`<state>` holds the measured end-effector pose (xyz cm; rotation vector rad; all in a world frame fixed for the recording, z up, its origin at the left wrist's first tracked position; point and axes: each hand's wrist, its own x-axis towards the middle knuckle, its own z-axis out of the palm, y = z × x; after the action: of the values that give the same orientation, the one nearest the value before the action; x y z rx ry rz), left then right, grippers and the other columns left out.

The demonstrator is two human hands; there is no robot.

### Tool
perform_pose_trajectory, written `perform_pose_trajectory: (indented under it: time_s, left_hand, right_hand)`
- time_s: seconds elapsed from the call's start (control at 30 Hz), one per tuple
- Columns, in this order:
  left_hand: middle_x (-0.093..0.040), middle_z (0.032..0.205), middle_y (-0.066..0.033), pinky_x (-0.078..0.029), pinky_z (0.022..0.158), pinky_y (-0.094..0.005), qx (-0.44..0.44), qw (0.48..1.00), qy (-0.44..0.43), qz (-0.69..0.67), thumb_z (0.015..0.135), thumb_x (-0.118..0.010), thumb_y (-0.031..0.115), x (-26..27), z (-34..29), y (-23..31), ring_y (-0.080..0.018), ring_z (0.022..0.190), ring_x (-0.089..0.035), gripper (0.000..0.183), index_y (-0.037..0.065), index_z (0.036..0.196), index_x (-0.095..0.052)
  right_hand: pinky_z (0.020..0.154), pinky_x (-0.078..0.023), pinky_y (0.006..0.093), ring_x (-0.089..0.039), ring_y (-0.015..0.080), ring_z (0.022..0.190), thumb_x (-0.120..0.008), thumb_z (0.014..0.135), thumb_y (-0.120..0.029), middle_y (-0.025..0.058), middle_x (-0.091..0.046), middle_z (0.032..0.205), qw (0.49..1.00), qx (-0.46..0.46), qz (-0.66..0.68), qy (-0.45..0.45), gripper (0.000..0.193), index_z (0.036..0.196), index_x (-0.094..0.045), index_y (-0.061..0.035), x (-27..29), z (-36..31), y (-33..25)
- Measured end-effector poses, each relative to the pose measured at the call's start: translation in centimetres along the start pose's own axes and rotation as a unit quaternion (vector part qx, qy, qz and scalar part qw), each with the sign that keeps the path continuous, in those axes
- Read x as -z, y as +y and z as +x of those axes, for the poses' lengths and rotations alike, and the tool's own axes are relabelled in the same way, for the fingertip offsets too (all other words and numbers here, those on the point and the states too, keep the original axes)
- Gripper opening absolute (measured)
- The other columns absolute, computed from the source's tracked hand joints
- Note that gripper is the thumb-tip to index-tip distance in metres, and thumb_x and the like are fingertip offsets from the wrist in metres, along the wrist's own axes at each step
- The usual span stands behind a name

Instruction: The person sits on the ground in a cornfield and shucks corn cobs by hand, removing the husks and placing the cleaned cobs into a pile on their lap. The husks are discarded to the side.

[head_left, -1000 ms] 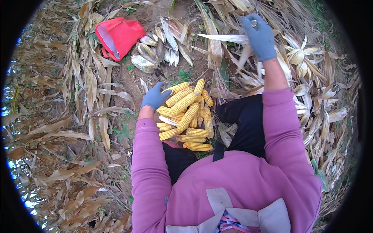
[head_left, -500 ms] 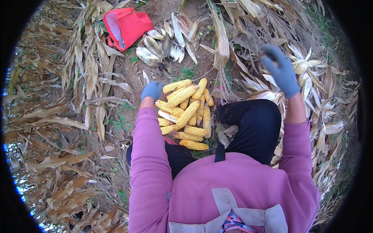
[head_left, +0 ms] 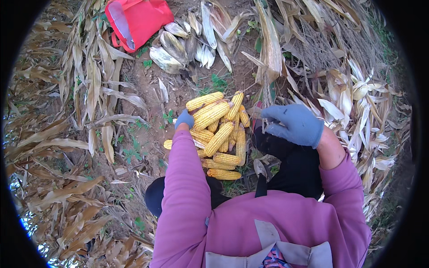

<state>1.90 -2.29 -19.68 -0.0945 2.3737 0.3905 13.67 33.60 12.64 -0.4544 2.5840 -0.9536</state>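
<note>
My left grip (head_left: 184, 119) meets the yellow cobs (head_left: 219, 139) at their nine o'clock; its fingers are hidden, so I cannot tell whether it clasps one. My right grip (head_left: 296, 126), at three o'clock, is loose with nothing visible inside. The cobs lie between both, likely for easy reach.

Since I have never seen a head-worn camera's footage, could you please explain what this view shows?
There is no machine: a person in purple sleeves works by hand. The view comes from the left of two wide cameras worn on the head, looking down, so straight edges bend. On the ground lie a heap of yellow corn, a red bag and dry husks. The gloved left hand is at the heap's left side; I cannot tell what it holds, if anything. The gloved right hand has its fingers parted, with no corn in it.
</note>
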Motion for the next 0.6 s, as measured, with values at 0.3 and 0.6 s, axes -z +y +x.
perform_pose_trajectory:
  time_s: [0.3,0.6]
  left_hand:
    - [-0.065,0.094,-0.0251,-0.051,0.077,-0.0409,0.055,0.982,0.173,-0.045,0.081,-0.056,0.027,11.8,1.5,-5.9,-0.0365,0.090,-0.064,0.033,0.001,0.097,-0.067]
    - [-0.065,0.098,-0.0223,-0.049,0.083,-0.0415,0.146,0.976,0.081,0.142,0.078,-0.062,0.032,27.5,-2.1,-8.8,-0.0364,0.096,-0.062,0.043,0.006,0.112,-0.060]
  right_hand:
    - [0.069,-0.050,0.0411,-0.062,0.0346,0.080,-0.064,0.082,-0.031,0.0149,-0.064,0.087,0.995,0.081,0.052,-0.037,0.038,0.113,-0.056,-0.0091,1.5,4.9,-1.7]
    - [0.067,-0.049,0.0407,-0.061,0.0329,0.077,-0.064,0.083,-0.034,0.0133,-0.062,0.085,0.989,0.127,0.061,-0.040,0.043,0.117,-0.056,-0.0076,2.9,7.3,-1.6]
